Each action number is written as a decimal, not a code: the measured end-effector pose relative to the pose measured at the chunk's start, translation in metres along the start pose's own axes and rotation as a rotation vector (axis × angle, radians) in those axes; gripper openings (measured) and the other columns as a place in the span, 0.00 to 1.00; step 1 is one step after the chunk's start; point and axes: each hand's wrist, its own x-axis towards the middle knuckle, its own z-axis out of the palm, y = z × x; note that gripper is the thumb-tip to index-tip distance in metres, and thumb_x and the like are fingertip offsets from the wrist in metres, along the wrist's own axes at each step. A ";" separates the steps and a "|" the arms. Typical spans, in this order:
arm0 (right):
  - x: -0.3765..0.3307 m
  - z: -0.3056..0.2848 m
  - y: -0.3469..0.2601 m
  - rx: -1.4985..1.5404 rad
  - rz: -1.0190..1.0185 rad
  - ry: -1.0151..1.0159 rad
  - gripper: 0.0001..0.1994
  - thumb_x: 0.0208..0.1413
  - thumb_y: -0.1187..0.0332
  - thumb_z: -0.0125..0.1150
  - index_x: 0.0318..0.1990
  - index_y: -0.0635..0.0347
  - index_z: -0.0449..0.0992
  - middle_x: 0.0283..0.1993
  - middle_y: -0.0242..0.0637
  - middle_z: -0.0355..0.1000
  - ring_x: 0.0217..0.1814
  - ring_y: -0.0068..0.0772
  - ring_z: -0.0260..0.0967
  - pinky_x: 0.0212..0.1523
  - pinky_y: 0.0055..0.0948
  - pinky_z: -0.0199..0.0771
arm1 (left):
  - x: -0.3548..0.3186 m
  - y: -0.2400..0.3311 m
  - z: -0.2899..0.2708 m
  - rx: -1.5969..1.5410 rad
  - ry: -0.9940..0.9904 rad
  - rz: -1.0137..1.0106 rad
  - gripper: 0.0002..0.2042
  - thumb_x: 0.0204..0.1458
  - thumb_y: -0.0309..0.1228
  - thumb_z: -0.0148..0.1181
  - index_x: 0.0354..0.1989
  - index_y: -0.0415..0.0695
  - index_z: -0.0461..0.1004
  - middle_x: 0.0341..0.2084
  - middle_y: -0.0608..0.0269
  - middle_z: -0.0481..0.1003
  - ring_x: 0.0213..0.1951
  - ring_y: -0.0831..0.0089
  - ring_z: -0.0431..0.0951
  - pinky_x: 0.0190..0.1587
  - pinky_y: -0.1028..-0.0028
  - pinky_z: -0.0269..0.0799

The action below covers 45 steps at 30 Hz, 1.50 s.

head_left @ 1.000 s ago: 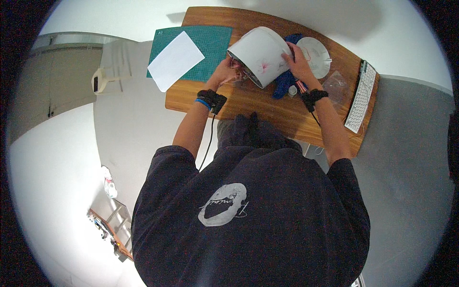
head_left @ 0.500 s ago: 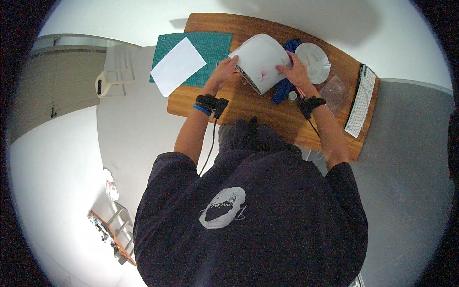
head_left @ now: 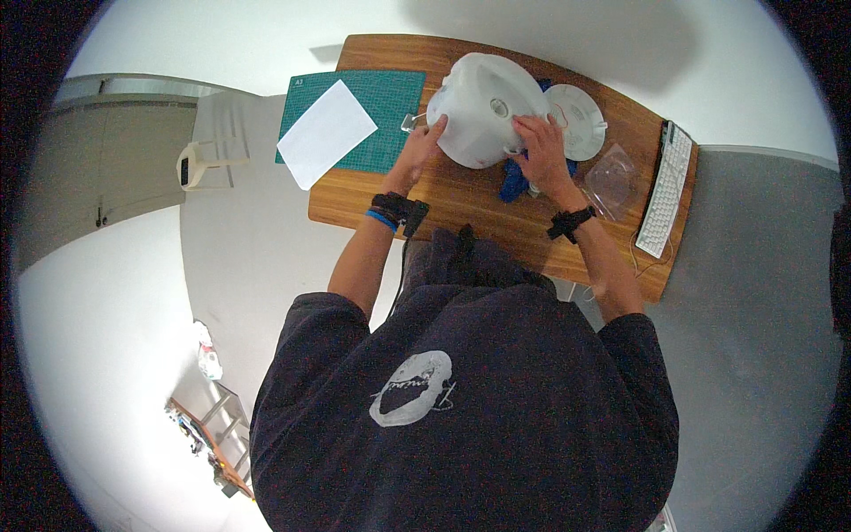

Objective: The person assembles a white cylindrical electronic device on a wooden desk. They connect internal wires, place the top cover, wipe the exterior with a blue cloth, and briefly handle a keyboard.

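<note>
A bulky white plastic housing with rounded edges is held between my hands above the wooden table. A small round fitting is set in the face turned up toward me. My left hand grips the housing's lower left edge, thumb on its outside. A small metal part juts out beside that hand. Bent over the right side, my right hand has its fingers on the surface near the fitting. The housing's underside and the fingertips beneath it are hidden.
Behind my right hand lie a white round disc and a blue cloth. Closer to me is a clear plastic piece. A white keyboard lines the right edge. White paper rests on a green cutting mat at left.
The housing has been turned over: its open end with inner parts faced lower left before, and the face with the round fitting now shows. My right hand has shifted its grip on it.
</note>
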 end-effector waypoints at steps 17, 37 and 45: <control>0.026 0.003 0.027 0.702 0.707 -0.023 0.31 0.59 0.53 0.71 0.64 0.57 0.67 0.65 0.57 0.69 0.65 0.55 0.71 0.57 0.47 0.76 | -0.003 -0.017 0.017 0.012 -0.011 0.095 0.33 0.59 0.52 0.68 0.51 0.27 0.75 0.47 0.49 0.81 0.46 0.67 0.80 0.52 0.68 0.74; 0.032 0.007 0.018 0.624 0.750 -0.257 0.29 0.59 0.47 0.69 0.55 0.63 0.73 0.51 0.54 0.79 0.52 0.53 0.79 0.52 0.46 0.77 | 0.129 -0.164 -0.104 0.607 0.077 0.438 0.25 0.55 0.33 0.62 0.61 0.38 0.73 0.65 0.28 0.64 0.66 0.35 0.65 0.69 0.53 0.63; 0.018 0.010 0.049 0.494 0.797 -0.148 0.31 0.60 0.47 0.68 0.56 0.68 0.73 0.52 0.58 0.78 0.55 0.57 0.78 0.55 0.47 0.76 | 0.110 -0.151 -0.038 0.621 -0.129 0.312 0.20 0.69 0.32 0.47 0.65 0.38 0.70 0.58 0.44 0.77 0.59 0.54 0.76 0.61 0.59 0.71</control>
